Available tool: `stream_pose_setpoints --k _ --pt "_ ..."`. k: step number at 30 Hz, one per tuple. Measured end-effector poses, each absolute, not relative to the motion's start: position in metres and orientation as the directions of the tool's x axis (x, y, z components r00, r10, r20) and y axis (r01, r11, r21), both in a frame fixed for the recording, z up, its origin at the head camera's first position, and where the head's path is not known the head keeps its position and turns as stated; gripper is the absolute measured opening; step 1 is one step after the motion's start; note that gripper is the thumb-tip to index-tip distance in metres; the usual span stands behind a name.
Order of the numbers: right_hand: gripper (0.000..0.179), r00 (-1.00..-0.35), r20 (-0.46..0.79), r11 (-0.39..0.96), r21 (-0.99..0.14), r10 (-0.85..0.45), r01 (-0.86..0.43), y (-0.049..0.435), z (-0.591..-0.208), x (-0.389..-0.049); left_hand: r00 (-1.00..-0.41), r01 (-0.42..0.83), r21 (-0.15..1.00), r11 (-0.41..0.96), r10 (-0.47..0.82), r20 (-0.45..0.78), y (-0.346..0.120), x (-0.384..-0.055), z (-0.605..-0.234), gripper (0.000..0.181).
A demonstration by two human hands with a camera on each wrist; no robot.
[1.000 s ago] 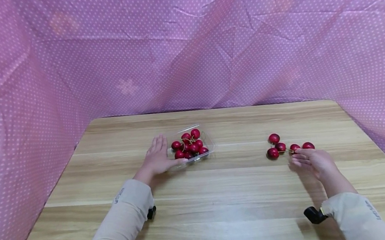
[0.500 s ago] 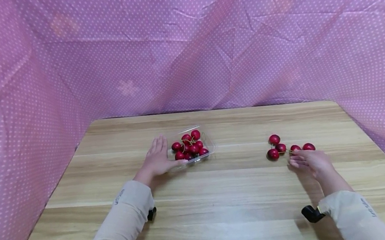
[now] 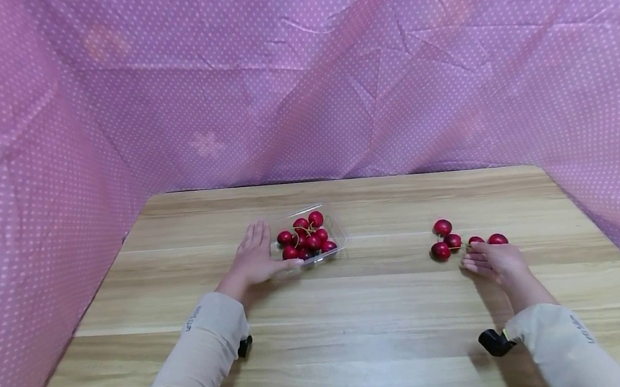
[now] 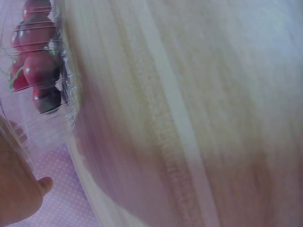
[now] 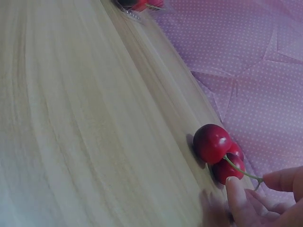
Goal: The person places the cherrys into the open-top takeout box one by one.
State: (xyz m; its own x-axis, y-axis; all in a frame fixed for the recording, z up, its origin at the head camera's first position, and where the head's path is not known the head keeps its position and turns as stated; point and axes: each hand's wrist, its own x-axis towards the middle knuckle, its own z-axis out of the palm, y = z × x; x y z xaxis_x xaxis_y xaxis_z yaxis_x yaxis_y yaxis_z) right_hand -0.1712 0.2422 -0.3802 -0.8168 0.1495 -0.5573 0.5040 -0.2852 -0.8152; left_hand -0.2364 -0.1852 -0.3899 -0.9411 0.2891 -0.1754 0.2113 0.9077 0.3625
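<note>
My left hand (image 3: 254, 260) lies against the left side of a clear plastic box (image 3: 340, 232), fingers straight and thumb along its near edge. Red cherries (image 3: 313, 241) with green stems fill the box. In the left wrist view, part of the hand (image 4: 21, 184) touches the box wall. To the right, my right hand (image 3: 498, 261) is beside several loose cherries (image 3: 452, 241). Seen from the right wrist, the thumb and a finger (image 5: 281, 179) stand apart around a green stem (image 5: 239, 170), whose end meets one fingertip. The right hand partly hides one cherry (image 3: 475, 240).
A wooden tabletop (image 3: 356, 330) carries everything, with bare wood between the box and the loose cherries. Pink dotted cloth (image 3: 297, 92) hangs behind the table and along both sides.
My right hand has shifted slightly left, toward the stems of the loose cherries. The left hand and the box stay in place. The view has tilted up very slightly.
</note>
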Motion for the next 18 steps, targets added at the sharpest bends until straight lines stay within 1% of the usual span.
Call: stream_pose_setpoints --k 3,9,14,18 --pt "0.019 -0.815 -0.557 -0.287 -0.816 0.160 0.501 0.2409 -0.3809 -0.1714 -0.941 0.214 0.362 0.907 0.291 -0.172 -0.1851 -0.2357 -0.3905 0.121" --pt "0.015 -0.810 -0.563 -0.303 -0.810 0.162 0.502 0.2407 -0.3836 -0.1722 -0.943 0.216 0.353 0.910 0.289 -0.167 -0.1853 -0.2352 -0.3928 0.119" --pt "0.012 -0.804 -0.576 -0.358 -0.789 0.148 0.499 0.2408 -0.3862 -0.1726 -0.946 0.214 0.355 0.910 0.284 -0.159 -0.1858 -0.2353 -0.3939 0.119" --pt "0.016 -0.801 -0.584 -0.395 -0.772 0.133 0.498 0.2419 -0.3876 -0.1723 -0.945 0.213 0.360 0.908 0.285 -0.159 -0.1859 -0.2349 -0.3944 0.120"
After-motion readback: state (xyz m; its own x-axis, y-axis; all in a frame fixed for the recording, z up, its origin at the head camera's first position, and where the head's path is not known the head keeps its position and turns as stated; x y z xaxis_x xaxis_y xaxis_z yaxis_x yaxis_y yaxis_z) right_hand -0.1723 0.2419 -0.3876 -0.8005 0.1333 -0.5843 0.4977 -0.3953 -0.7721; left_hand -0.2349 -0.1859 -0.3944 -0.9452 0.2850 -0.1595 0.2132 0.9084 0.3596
